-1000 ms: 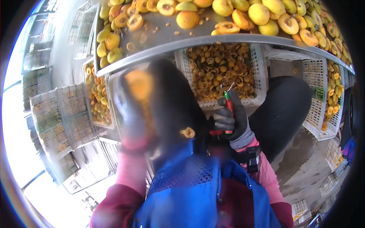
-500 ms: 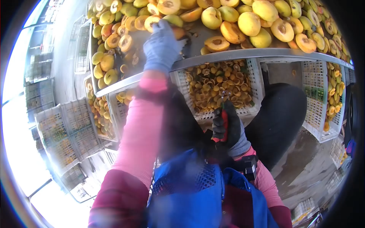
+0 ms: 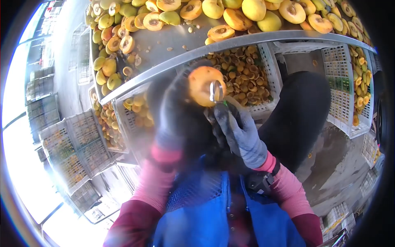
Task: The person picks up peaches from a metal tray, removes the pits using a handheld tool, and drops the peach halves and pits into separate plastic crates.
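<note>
An orange fruit half [image 3: 202, 85] is held up in my gloved left hand [image 3: 179, 101], which is blurred and wrapped round its far side. My gloved right hand [image 3: 234, 127] is closed on a small tool [image 3: 217, 91] whose looped metal end lies against the cut face of the fruit; a bit of green shows at its handle. Both hands are close together over my lap, below the metal edge of the work table [image 3: 164, 61]. Behind the fruit, a white crate [image 3: 270, 70] holds many small cut pieces [image 3: 247, 78].
Whole and halved yellow fruit [image 3: 254, 9] lie across the table top. Another crate [image 3: 338, 82] with fruit stands at the right. On the left are a fruit crate [image 3: 110, 127] and stacked crates [image 3: 72, 148]. My bent knee [image 3: 306, 92] is beside the middle crate.
My left hand has come back from the fruit on the table to my lap, now with a fruit half. My right hand has turned and moved up and left, bringing the tool to the fruit.
</note>
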A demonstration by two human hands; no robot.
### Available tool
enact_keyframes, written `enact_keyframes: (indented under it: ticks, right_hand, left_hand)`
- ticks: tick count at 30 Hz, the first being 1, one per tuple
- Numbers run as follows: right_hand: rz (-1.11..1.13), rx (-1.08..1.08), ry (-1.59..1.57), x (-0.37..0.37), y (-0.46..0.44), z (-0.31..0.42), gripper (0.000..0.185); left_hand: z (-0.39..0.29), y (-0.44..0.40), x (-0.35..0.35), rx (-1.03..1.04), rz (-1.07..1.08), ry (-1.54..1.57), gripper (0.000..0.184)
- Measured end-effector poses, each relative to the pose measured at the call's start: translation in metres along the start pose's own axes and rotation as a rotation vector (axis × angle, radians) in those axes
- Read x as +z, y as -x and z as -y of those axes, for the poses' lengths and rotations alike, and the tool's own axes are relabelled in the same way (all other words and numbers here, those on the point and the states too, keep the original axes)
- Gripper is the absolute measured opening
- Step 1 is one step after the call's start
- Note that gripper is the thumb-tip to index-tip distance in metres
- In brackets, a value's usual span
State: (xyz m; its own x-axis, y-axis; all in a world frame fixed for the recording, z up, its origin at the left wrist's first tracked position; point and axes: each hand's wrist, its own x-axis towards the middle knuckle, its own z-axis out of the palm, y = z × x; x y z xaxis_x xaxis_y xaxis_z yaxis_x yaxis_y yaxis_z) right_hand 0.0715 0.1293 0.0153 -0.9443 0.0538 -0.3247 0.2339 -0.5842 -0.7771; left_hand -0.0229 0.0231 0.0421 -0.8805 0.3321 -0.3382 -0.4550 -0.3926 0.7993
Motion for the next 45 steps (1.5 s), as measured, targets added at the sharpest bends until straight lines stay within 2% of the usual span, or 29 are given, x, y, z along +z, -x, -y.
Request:
enact_keyframes:
  ticks: [2,4,5,7,8,9,12,16,20,23,26,27,31,33,34,35,36,37,38,39,40,42,44,45]
  right_hand:
    - [0.034,-0.284,0.510,-0.004,0.001,-0.022,0.040]
    - [-0.015,-0.579,1.091,-0.005,0.005,-0.030,0.040]
    - [-0.073,-0.714,1.195,-0.003,0.006,-0.024,0.040]
    - [-0.136,-0.677,1.116,0.006,0.011,-0.009,0.030]
    - [-0.142,-0.505,0.935,0.014,0.014,0.000,0.022]
    - [-0.149,-0.335,0.754,0.019,0.016,0.004,0.015]
    - [-0.183,-0.440,0.787,0.019,0.016,-0.001,0.015]
    - [-0.148,-0.552,0.871,0.013,0.024,-0.013,0.040]
    - [-0.097,-0.518,0.834,0.011,0.024,-0.010,0.041]
    - [-0.016,-0.192,0.711,0.010,0.027,0.001,0.040]
    - [-0.018,-0.108,0.631,0.009,0.027,0.001,0.033]
    - [-0.005,-0.078,0.578,0.008,0.028,0.000,0.033]
    - [0.072,0.304,-0.067,0.007,0.031,0.000,0.035]
    - [0.290,0.409,-0.480,-0.001,0.026,-0.003,0.037]
    - [0.496,0.428,-0.706,-0.010,0.021,-0.011,0.038]
    - [0.515,0.481,-0.840,-0.009,0.021,-0.011,0.039]
    - [0.587,0.505,-0.971,-0.007,0.017,-0.010,0.040]
    - [0.378,0.633,-1.087,0.002,0.023,-0.007,0.047]
    - [0.409,0.663,-1.176,0.003,0.023,-0.005,0.047]
    - [0.441,0.695,-1.264,0.003,0.022,-0.004,0.046]
    - [0.470,0.725,-1.351,0.002,0.021,-0.004,0.046]
    - [0.586,0.626,-1.409,0.002,0.017,-0.006,0.046]
    - [0.701,0.514,-1.460,-0.003,0.012,0.001,0.047]
    - [0.616,0.502,-1.356,-0.008,0.010,-0.005,0.049]
  left_hand:
    - [0.002,0.016,0.001,-0.235,0.008,0.364,0.043]
    - [0.004,0.021,0.014,-0.109,-0.129,-0.034,0.041]
    - [0.012,0.021,0.005,0.056,-0.077,-0.287,0.040]
    - [0.028,0.021,-0.013,0.419,-0.110,-0.821,0.036]
    - [0.023,0.024,0.001,0.217,-0.201,-0.529,0.035]
    - [0.024,0.024,0.004,0.226,-0.214,-0.511,0.035]
    - [0.028,0.028,0.010,0.259,-0.243,-0.461,0.034]
    - [0.031,0.031,0.014,0.344,-0.237,-0.400,0.033]
    - [0.032,0.030,0.012,0.365,-0.220,-0.400,0.032]
    - [0.026,0.030,0.010,0.316,-0.188,-0.535,0.031]
    - [0.014,0.025,0.009,0.279,-0.036,-0.636,0.029]
    - [0.010,0.023,0.011,0.383,0.047,-0.719,0.026]
    - [-0.012,0.016,0.011,0.165,0.205,-0.723,0.024]
    - [-0.003,0.009,0.001,0.302,0.250,-0.802,0.024]
    - [-0.001,0.006,-0.002,0.374,0.270,-0.841,0.024]
    - [-0.002,0.011,-0.001,0.174,0.214,-0.748,0.023]
    - [0.001,0.013,0.002,0.139,0.189,-0.657,0.025]
    - [0.009,0.014,-0.001,0.086,0.156,-0.567,0.025]
    - [0.014,0.014,-0.002,0.032,0.123,-0.477,0.026]
    - [0.016,0.011,-0.004,0.071,0.150,-0.492,0.029]
    - [0.017,0.014,-0.002,-0.011,0.084,-0.348,0.030]
    - [0.015,0.023,0.005,-0.177,-0.049,-0.056,0.032]
    - [0.053,0.021,-0.042,0.252,-0.176,-0.618,0.031]
    - [0.049,0.025,-0.065,0.349,-0.245,-0.706,0.031]
